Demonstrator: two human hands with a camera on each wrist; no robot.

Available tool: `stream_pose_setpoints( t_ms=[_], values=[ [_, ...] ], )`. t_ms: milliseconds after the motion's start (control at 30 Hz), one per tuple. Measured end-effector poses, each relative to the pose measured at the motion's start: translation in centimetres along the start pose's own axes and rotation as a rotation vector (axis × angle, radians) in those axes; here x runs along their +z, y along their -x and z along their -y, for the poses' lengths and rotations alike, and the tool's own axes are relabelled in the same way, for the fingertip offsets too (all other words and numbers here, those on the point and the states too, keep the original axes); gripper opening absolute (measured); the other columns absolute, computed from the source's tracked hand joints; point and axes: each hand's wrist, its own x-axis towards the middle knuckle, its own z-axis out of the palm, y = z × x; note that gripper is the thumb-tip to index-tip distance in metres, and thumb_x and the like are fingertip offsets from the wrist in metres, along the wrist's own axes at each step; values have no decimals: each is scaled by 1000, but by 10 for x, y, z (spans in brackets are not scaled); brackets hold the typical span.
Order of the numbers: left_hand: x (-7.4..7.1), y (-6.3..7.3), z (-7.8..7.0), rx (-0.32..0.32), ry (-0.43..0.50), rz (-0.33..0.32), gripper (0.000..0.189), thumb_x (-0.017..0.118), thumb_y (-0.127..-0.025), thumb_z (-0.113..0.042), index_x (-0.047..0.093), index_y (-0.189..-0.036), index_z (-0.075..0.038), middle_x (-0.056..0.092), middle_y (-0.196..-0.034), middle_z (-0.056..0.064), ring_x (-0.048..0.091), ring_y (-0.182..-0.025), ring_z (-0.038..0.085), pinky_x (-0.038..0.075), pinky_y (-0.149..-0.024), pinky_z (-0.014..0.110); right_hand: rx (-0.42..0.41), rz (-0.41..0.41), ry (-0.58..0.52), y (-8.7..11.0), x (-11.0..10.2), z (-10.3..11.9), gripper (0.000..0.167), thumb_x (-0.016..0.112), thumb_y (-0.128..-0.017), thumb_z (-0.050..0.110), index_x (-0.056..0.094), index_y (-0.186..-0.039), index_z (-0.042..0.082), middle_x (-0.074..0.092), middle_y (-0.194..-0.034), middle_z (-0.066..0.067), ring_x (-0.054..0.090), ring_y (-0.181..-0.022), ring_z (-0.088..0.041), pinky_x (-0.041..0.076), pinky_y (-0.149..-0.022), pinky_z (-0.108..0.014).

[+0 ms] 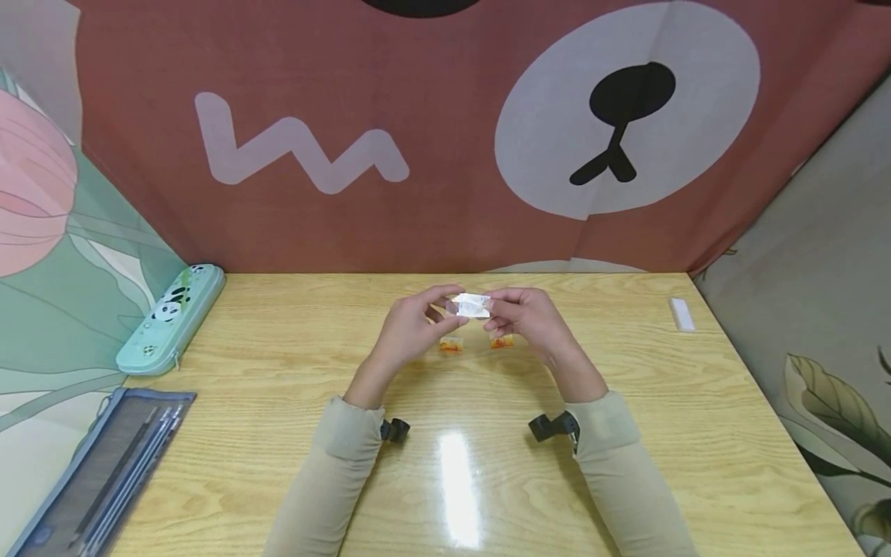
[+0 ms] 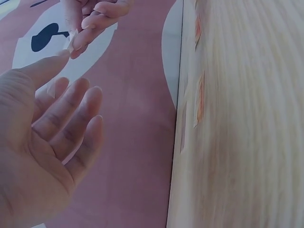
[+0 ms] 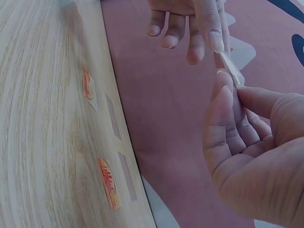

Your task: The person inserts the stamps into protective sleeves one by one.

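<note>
Both hands hold a small, thin, shiny white piece (image 1: 472,305) above the far part of the table. The left hand (image 1: 411,325) pinches its left end between thumb and fingers, where a clear part shows. At the other end, the right hand (image 1: 525,317) grips it with thumb and index finger. Edge-on in the right wrist view, the white piece (image 3: 232,69) looks flat and slim. Below the hands lie two small orange-and-yellow printed pieces, one on the left (image 1: 451,344) and one on the right (image 1: 501,341).
Greyish strips (image 3: 113,122) show near the table's back edge. On the left are a mint panda pencil case (image 1: 172,317) and a mesh pouch (image 1: 114,464) with pencils. A white block (image 1: 682,315) lies far right. A bear-print cloth (image 1: 445,224) hangs behind the table.
</note>
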Motion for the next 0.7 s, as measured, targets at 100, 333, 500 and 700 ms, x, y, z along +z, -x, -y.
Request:
stream_pose_setpoints(
  t_ms=[100, 333, 500, 700],
  values=[
    [-1, 0, -1, 18, -35, -4, 43, 78, -90, -31, 67, -132, -22, 77, -104, 0, 73, -80, 14, 58, -66, 28, 2, -6, 12, 0, 0, 0, 33, 61, -100, 9, 62, -124, -14, 74, -83, -1, 70, -65, -7, 58, -60, -20],
    [-2, 1, -3, 42, -75, 3, 43, 78, -91, -32, 67, -131, -23, 78, -105, 1, 73, -80, 15, 57, -66, 29, 12, -19, 71, 0, 0, 1, 32, 64, -99, 12, 65, -121, -11, 77, -88, -3, 73, -70, -8, 59, -61, -23],
    [-2, 1, -2, 46, -73, 3, 43, 78, -91, -32, 67, -131, -23, 78, -106, 1, 73, -79, 15, 57, -65, 28, 14, -24, 93, 2, 1, 1, 29, 63, -99, 14, 67, -119, -7, 77, -96, -3, 76, -80, -13, 60, -65, -25],
    [-1, 2, -2, 56, -85, 0, 42, 78, -91, -32, 67, -131, -23, 78, -103, -1, 73, -78, 14, 58, -66, 28, 15, -6, 46, 1, 1, 1, 30, 64, -99, 15, 65, -120, -6, 76, -96, -1, 76, -80, -13, 62, -66, -27]
  ],
)
